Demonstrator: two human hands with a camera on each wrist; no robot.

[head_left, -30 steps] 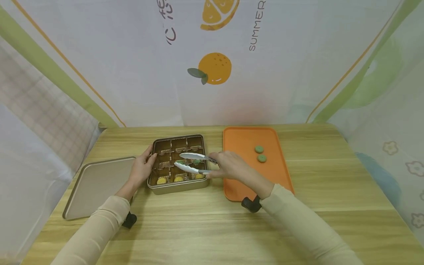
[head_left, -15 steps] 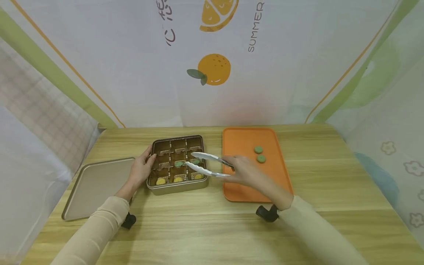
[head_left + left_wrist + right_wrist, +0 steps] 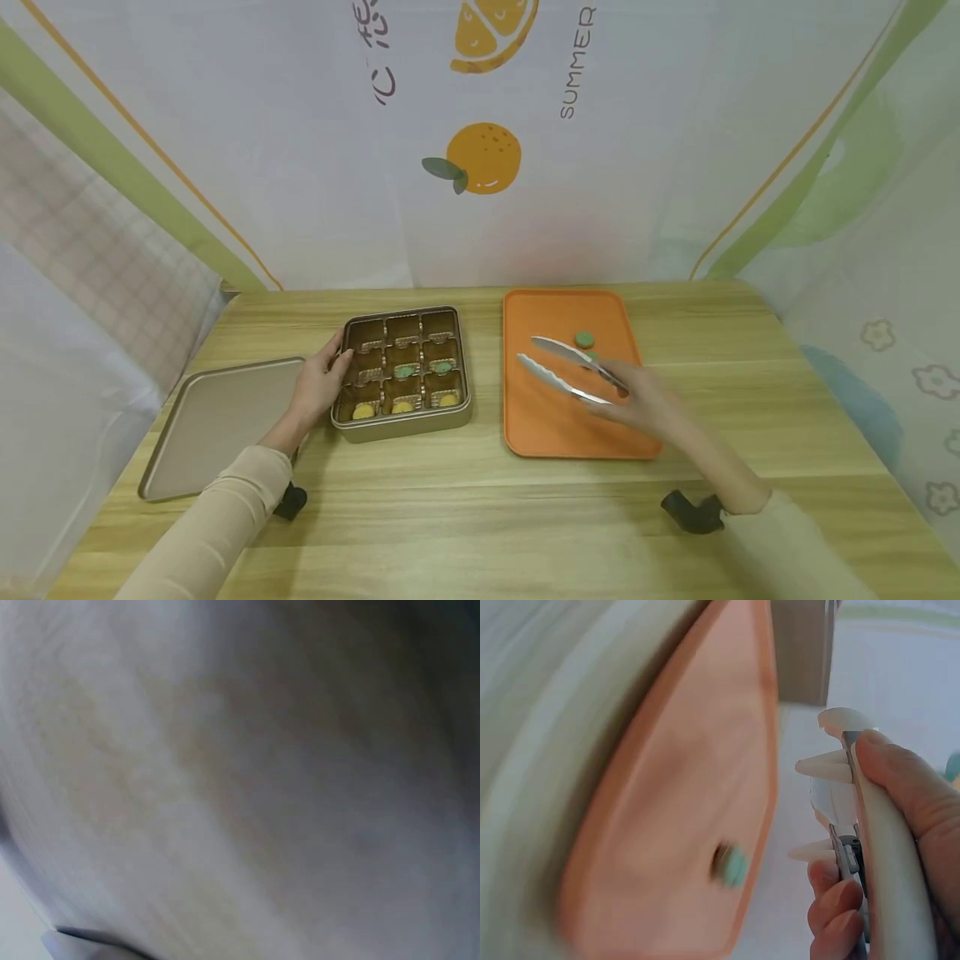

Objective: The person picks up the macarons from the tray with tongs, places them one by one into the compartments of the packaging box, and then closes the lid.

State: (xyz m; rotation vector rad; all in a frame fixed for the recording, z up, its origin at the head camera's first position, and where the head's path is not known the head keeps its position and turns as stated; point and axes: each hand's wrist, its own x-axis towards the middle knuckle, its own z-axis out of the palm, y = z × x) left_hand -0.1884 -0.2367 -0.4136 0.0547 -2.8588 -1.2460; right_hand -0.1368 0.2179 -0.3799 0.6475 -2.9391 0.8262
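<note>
My left hand [image 3: 318, 387] grips the left wall of a brown metal box [image 3: 405, 428], thumb over its rim. A clear insert divides the box into several compartments. Yellow round cookies [image 3: 402, 407] lie in the near row, green ones [image 3: 405, 371] in the middle and right of the middle row. Over the orange tray [image 3: 540, 433], my right hand [image 3: 645, 404] holds kitchen tongs [image 3: 546, 374], arms apart and nothing between their tips. Two green cookies [image 3: 583, 340] sit on the tray, one partly hidden by the tongs. The left wrist view is too blurred to read.
A flat beige metal lid or tray [image 3: 225, 425] lies left of the box, partly under my left forearm. Bare wooden tabletop [image 3: 450, 517] shows in front, and a printed cloth [image 3: 337, 208] hangs behind the table.
My right hand has carried the tongs rightward from over the box to over the orange tray, uncovering the green cookies in the box. My left hand stays at the box.
</note>
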